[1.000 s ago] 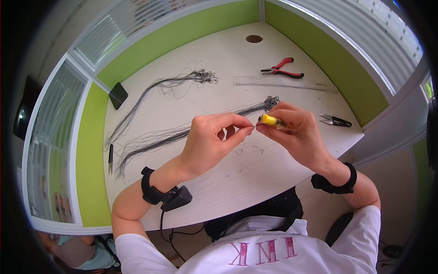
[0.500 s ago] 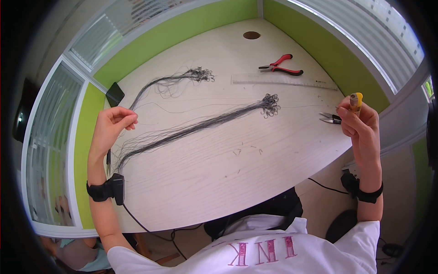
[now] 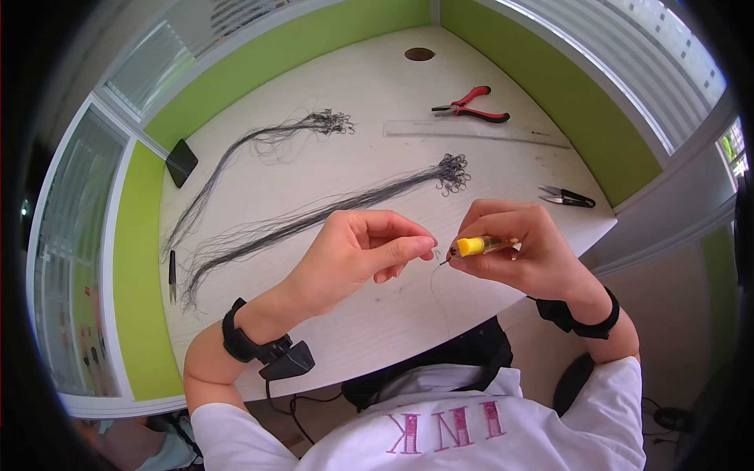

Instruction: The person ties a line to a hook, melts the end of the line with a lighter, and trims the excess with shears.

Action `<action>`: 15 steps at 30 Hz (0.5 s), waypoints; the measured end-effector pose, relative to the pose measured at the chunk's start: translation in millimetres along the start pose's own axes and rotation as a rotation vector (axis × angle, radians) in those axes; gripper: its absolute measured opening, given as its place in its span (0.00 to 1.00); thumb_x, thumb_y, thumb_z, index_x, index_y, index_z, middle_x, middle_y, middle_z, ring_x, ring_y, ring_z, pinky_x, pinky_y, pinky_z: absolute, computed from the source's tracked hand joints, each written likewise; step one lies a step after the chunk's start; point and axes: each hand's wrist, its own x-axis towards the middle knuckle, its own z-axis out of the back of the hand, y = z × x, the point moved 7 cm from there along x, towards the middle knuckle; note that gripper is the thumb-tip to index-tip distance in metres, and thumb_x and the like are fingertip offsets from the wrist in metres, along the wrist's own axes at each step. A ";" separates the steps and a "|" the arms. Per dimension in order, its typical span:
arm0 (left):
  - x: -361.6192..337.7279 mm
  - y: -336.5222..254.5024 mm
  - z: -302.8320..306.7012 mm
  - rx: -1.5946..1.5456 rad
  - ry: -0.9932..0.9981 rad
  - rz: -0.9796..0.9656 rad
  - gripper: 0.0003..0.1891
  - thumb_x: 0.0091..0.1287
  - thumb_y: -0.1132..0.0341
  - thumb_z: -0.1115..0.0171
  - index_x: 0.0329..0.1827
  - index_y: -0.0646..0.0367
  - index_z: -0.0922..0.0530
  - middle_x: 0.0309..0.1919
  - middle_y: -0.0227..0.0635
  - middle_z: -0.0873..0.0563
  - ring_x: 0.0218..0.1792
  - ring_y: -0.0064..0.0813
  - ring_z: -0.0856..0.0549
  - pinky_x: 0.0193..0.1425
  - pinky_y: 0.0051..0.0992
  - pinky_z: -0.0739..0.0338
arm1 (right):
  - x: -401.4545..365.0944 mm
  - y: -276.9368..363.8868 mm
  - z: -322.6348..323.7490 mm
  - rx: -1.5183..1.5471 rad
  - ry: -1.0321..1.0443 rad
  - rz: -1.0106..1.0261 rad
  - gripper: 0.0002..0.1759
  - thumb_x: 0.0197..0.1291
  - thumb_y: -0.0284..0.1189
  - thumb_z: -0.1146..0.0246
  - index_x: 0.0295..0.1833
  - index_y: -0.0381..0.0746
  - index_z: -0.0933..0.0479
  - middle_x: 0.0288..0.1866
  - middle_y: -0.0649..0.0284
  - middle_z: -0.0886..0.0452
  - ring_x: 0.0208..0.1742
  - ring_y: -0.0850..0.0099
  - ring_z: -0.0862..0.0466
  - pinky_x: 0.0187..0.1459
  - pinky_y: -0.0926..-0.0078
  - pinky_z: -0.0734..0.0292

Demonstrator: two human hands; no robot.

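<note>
My right hand is closed around what looks like a yellow lighter. At its fingertips a small dark piece, perhaps a fish hook, sticks out, and a thin line hangs below it. Close beside it my left hand has thumb and fingers pressed together; anything between them is too fine to make out. Behind the hands lies a bundle of fish hooks on long dark lines. A second hook bundle with tangled lines rests farther back.
Red-handled pliers and a clear ruler lie at the back of the white desk. Thread snips are at the right, another pair at the left edge. A black phone-like object leans on the green partition.
Both hands have come together over the desk's front middle, the left moving right and the right moving left with the yellow lighter. The view has shifted slightly.
</note>
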 end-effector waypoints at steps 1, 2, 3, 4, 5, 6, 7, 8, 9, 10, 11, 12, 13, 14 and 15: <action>2.4 5.2 -6.4 0.025 0.046 0.029 0.06 0.63 0.71 0.40 0.38 0.65 0.20 0.32 0.37 0.15 0.22 0.13 0.27 0.26 0.13 0.33 | 0.0 -1.7 0.9 -0.002 0.002 -0.006 0.07 0.52 0.23 0.34 0.37 0.31 0.20 0.27 0.66 0.26 0.24 0.82 0.32 0.24 0.83 0.39; 3.6 9.6 -11.5 0.050 0.091 0.059 0.07 0.63 0.71 0.40 0.38 0.66 0.20 0.32 0.37 0.15 0.23 0.13 0.26 0.26 0.13 0.33 | 0.0 -2.9 2.1 -0.030 0.000 -0.006 0.07 0.52 0.23 0.34 0.37 0.32 0.20 0.27 0.66 0.26 0.24 0.81 0.33 0.24 0.83 0.39; 4.4 10.9 -12.6 0.047 0.095 0.061 0.07 0.63 0.71 0.40 0.38 0.66 0.20 0.32 0.37 0.15 0.23 0.13 0.26 0.26 0.13 0.33 | 0.4 -3.7 3.6 -0.057 -0.003 -0.004 0.08 0.51 0.23 0.34 0.37 0.32 0.20 0.27 0.65 0.27 0.23 0.81 0.33 0.24 0.83 0.39; 4.8 13.0 -13.9 0.051 0.105 0.077 0.07 0.63 0.71 0.39 0.39 0.66 0.20 0.32 0.37 0.15 0.23 0.13 0.26 0.26 0.13 0.32 | 1.1 -3.2 5.2 -0.056 -0.005 -0.010 0.08 0.51 0.23 0.34 0.37 0.32 0.20 0.27 0.65 0.27 0.23 0.81 0.33 0.24 0.83 0.39; 5.1 15.1 -15.0 0.056 0.114 0.093 0.07 0.62 0.71 0.39 0.39 0.66 0.21 0.32 0.37 0.16 0.23 0.13 0.25 0.27 0.13 0.32 | 1.8 -3.7 4.9 -0.076 0.022 -0.049 0.07 0.50 0.21 0.35 0.37 0.32 0.20 0.29 0.65 0.24 0.27 0.81 0.28 0.25 0.84 0.36; 5.8 16.3 -15.4 0.056 0.117 0.096 0.07 0.62 0.71 0.39 0.39 0.66 0.21 0.32 0.37 0.16 0.23 0.13 0.25 0.27 0.13 0.32 | 2.5 -5.5 4.1 -0.095 0.049 -0.086 0.06 0.50 0.20 0.35 0.36 0.32 0.20 0.32 0.64 0.22 0.30 0.80 0.23 0.27 0.86 0.33; 6.6 17.5 -15.5 0.034 0.120 0.094 0.06 0.62 0.72 0.39 0.38 0.66 0.21 0.31 0.37 0.16 0.24 0.13 0.25 0.27 0.13 0.31 | 3.2 -7.3 3.9 -0.095 0.048 -0.089 0.06 0.50 0.20 0.35 0.36 0.32 0.20 0.32 0.64 0.22 0.30 0.80 0.23 0.27 0.86 0.33; 7.2 18.8 -15.5 0.011 0.123 0.092 0.06 0.62 0.72 0.39 0.38 0.66 0.21 0.31 0.37 0.16 0.24 0.13 0.25 0.28 0.13 0.31 | 4.2 -8.8 3.6 -0.093 0.042 -0.078 0.06 0.50 0.20 0.35 0.36 0.32 0.20 0.32 0.64 0.22 0.30 0.81 0.24 0.27 0.86 0.33; 7.5 21.1 -14.6 0.009 0.124 0.093 0.06 0.62 0.72 0.39 0.38 0.66 0.21 0.31 0.37 0.16 0.24 0.13 0.25 0.28 0.13 0.31 | 5.0 -9.3 3.2 -0.092 0.037 -0.067 0.06 0.50 0.20 0.35 0.36 0.33 0.20 0.32 0.64 0.22 0.29 0.81 0.24 0.26 0.87 0.34; 7.7 22.5 -13.5 -0.012 0.134 0.078 0.07 0.62 0.71 0.39 0.39 0.66 0.20 0.31 0.35 0.16 0.25 0.13 0.24 0.29 0.14 0.29 | 5.7 -9.3 2.6 -0.093 0.037 -0.069 0.06 0.50 0.20 0.35 0.36 0.33 0.20 0.32 0.64 0.22 0.29 0.81 0.24 0.26 0.87 0.34; 7.9 22.8 -13.0 -0.034 0.144 0.062 0.07 0.62 0.70 0.39 0.39 0.66 0.20 0.31 0.33 0.15 0.26 0.13 0.23 0.30 0.14 0.28 | 6.5 -8.8 2.1 -0.099 0.037 -0.062 0.06 0.49 0.19 0.35 0.36 0.33 0.19 0.31 0.65 0.22 0.29 0.81 0.24 0.26 0.87 0.34; 8.0 22.9 -12.4 -0.036 0.145 0.061 0.07 0.62 0.70 0.39 0.39 0.66 0.20 0.31 0.33 0.15 0.26 0.13 0.23 0.30 0.14 0.28 | 7.4 -8.2 1.4 -0.104 0.037 -0.056 0.06 0.49 0.19 0.35 0.36 0.33 0.19 0.31 0.65 0.23 0.28 0.81 0.25 0.25 0.87 0.35; 8.1 22.1 -10.0 -0.028 0.117 0.049 0.07 0.62 0.71 0.39 0.38 0.66 0.20 0.31 0.33 0.16 0.26 0.13 0.23 0.31 0.14 0.28 | 7.8 -8.8 -0.3 -0.106 0.041 -0.059 0.06 0.49 0.19 0.35 0.36 0.33 0.19 0.31 0.65 0.23 0.28 0.81 0.25 0.25 0.87 0.35; 7.7 21.7 -7.7 -0.020 0.086 0.037 0.06 0.62 0.72 0.39 0.38 0.66 0.21 0.31 0.33 0.16 0.26 0.13 0.23 0.31 0.14 0.28 | 7.9 -8.6 0.9 -0.102 -0.016 -0.044 0.06 0.49 0.19 0.34 0.36 0.34 0.19 0.31 0.66 0.23 0.28 0.82 0.25 0.24 0.87 0.36; 7.4 22.5 -6.9 -0.025 0.082 0.035 0.06 0.62 0.72 0.39 0.38 0.66 0.21 0.31 0.33 0.16 0.26 0.13 0.23 0.31 0.14 0.28 | 8.3 -8.4 1.5 -0.098 -0.072 -0.027 0.07 0.49 0.20 0.34 0.36 0.35 0.18 0.30 0.67 0.23 0.27 0.83 0.26 0.24 0.88 0.37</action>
